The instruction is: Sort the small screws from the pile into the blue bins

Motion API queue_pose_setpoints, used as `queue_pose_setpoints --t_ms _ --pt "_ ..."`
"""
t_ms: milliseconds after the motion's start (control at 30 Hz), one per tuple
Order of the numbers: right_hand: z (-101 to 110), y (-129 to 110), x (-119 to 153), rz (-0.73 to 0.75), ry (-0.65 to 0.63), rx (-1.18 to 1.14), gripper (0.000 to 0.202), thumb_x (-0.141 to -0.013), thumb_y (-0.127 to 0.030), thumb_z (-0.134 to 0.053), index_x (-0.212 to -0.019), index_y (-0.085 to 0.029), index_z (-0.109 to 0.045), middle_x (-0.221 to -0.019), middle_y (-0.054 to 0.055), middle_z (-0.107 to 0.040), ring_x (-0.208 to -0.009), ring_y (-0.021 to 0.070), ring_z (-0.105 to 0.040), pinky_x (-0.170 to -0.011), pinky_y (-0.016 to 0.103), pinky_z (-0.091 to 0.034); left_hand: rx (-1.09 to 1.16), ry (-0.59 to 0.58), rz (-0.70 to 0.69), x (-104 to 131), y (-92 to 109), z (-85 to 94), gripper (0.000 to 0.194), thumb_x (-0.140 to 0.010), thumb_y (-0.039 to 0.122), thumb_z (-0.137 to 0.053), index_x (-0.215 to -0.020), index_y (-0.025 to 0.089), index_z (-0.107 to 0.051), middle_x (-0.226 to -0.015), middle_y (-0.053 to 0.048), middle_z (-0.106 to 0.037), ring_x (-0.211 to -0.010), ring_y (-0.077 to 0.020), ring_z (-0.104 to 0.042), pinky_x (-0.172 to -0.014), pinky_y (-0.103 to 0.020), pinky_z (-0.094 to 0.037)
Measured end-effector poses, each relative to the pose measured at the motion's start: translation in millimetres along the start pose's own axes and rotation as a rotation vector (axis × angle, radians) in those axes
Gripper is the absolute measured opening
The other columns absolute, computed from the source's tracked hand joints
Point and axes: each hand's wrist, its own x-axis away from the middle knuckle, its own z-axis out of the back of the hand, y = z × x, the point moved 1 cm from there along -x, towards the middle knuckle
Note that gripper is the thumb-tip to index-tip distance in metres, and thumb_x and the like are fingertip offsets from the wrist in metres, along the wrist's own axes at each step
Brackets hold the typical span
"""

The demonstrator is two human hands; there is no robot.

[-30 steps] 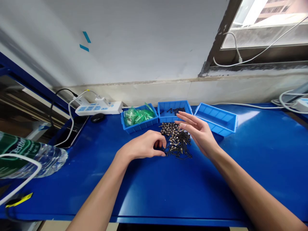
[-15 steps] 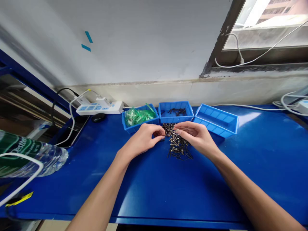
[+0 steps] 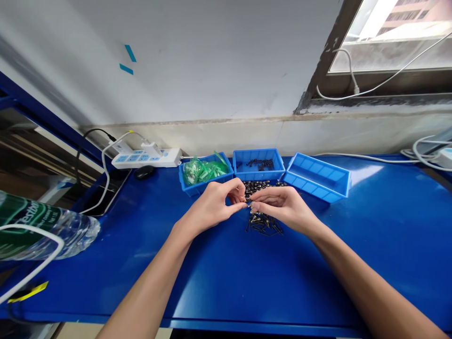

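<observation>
Blue tabletop (image 3: 254,278) bears piled screws (image 3: 265,226) beneath the nearly touching hands (image 3: 213,203)

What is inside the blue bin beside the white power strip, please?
The blue bin holds crumpled, translucent green plastic packaging; what is wrapped in it is unclear. It covers the bin's floor, so anything beneath cannot be seen.

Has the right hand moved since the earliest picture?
Yes: judged against the middle blue bin, the right hand has shifted toward the person and leftward.
</observation>
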Motion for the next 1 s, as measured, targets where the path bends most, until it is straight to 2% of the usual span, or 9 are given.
queue_pose_setpoints --t_ms 133,200,267,333,400,633,767,867,1000 --pt "2.6 -1.0 -1.2 0.017 0.085 0.012 0.025 -0.074 -0.037 -0.084 -0.086 -0.017 -0.08 -0.079 0.008 -0.08 -0.077 0.0255 -0.079 -0.074 0.037 -0.065 -0.144 -0.1 0.045 0.3 -2.5 3.0 0.026 -0.078 0.012 -0.081 -0.096 0.018 -0.063 -0.083 0.002 -0.07 -0.073 -0.0146 -0.067 -0.069 -0.025 -0.05" --pt "5.9 -0.9 -2.2 0.082 0.222 -0.019 0.026 -0.075 -0.035 -0.082 -0.094 -0.018 -0.08 -0.094 0.009 -0.081 -0.089 0.0266 -0.079 -0.085 0.039 -0.065 -0.261 -0.198 0.067 0.7 -5.7 5.2 0.025 -0.075 0.014 -0.083 -0.093 0.018 -0.066 -0.081 0.001 -0.069 -0.072 -0.0159 -0.064 -0.066 -0.026 -0.047" --pt "9.7 -0.3 -3.4 0.147 0.34 -0.061 0.035 -0.076 -0.032 -0.081 -0.109 -0.02 -0.078 -0.116 0.01 -0.078 -0.105 0.0274 -0.076 -0.096 0.042 -0.062 -0.322 -0.284 0.08 1.2 -9.3 7.1 0.011 -0.08 0.015 -0.078 -0.084 0.018 -0.068 -0.077 0.0 -0.066 -0.07 -0.0157 -0.061 -0.064 -0.026 -0.044" --pt "13.0 0.9 -4.5 0.175 0.399 -0.079 0.044 -0.075 -0.031 -0.081 -0.118 -0.022 -0.075 -0.13 0.01 -0.073 -0.112 0.028 -0.074 -0.1 0.044 -0.06 -0.331 -0.329 0.09 1.6 -12.4 8.2 0.01 -0.086 0.013 -0.07 -0.077 0.017 -0.067 -0.075 0.0 -0.064 -0.069 -0.015 -0.059 -0.063 -0.026 -0.043" --pt "14.9 2.1 -5.4 0.17 0.413 -0.08 0.047 -0.075 -0.031 -0.081 -0.12 -0.023 -0.073 -0.131 0.01 -0.072 -0.109 0.028 -0.075 -0.099 0.046 -0.06 -0.33 -0.34 0.091 1.6 -14.1 8.2 0.014 -0.088 0.012 -0.065 -0.076 0.017 -0.066 -0.077 -0.001 -0.065 -0.07 -0.0152 -0.059 -0.065 -0.026 -0.043" --pt "9.3 1.1 -4.2 0.149 0.274 0.066 0.022 -0.079 -0.035 -0.076 -0.094 -0.019 -0.078 -0.095 0.008 -0.081 -0.089 0.0251 -0.078 -0.087 0.041 -0.063 -0.22 -0.165 0.036 -1.9 -8.1 2.0 0.013 -0.094 0.014 -0.06 -0.083 0.018 -0.065 -0.08 0.0 -0.07 -0.071 -0.0153 -0.063 -0.068 -0.027 -0.048" --pt "3.5 -1.3 -1.0 0.14 0.139 0.178 0.023 -0.08 -0.034 -0.074 -0.095 -0.018 -0.079 -0.093 0.008 -0.081 -0.085 0.024 -0.078 -0.081 0.037 -0.064 -0.045 0.003 -0.029 -2.0 -3.7 -3.7 0.006 -0.09 0.012 -0.066 -0.091 0.018 -0.066 -0.086 0.001 -0.074 -0.077 -0.0141 -0.07 -0.075 -0.025 -0.054" --pt "1.8 -2.1 0.3 0.06 0.034 0.109 0.022 -0.079 -0.033 -0.075 -0.094 -0.017 -0.078 -0.086 0.007 -0.081 -0.082 0.0238 -0.079 -0.076 0.034 -0.064 0.004 0.07 -0.072 -1.2 -1.9 -7.7 0.008 -0.089 0.011 -0.067 -0.089 0.018 -0.065 -0.083 0.001 -0.073 -0.074 -0.0128 -0.071 -0.074 -0.023 -0.057" --pt "3.5 -3.9 -0.3 -0.016 0.022 0.013 0.025 -0.071 -0.034 -0.085 -0.088 -0.017 -0.077 -0.086 0.007 -0.081 -0.084 0.0242 -0.079 -0.078 0.032 -0.064 0.011 0.129 -0.089 -1.0 1.1 -9.7 0.007 -0.089 0.012 -0.067 -0.087 0.018 -0.065 -0.081 0.001 -0.073 -0.072 -0.0124 -0.07 -0.073 -0.023 -0.057"
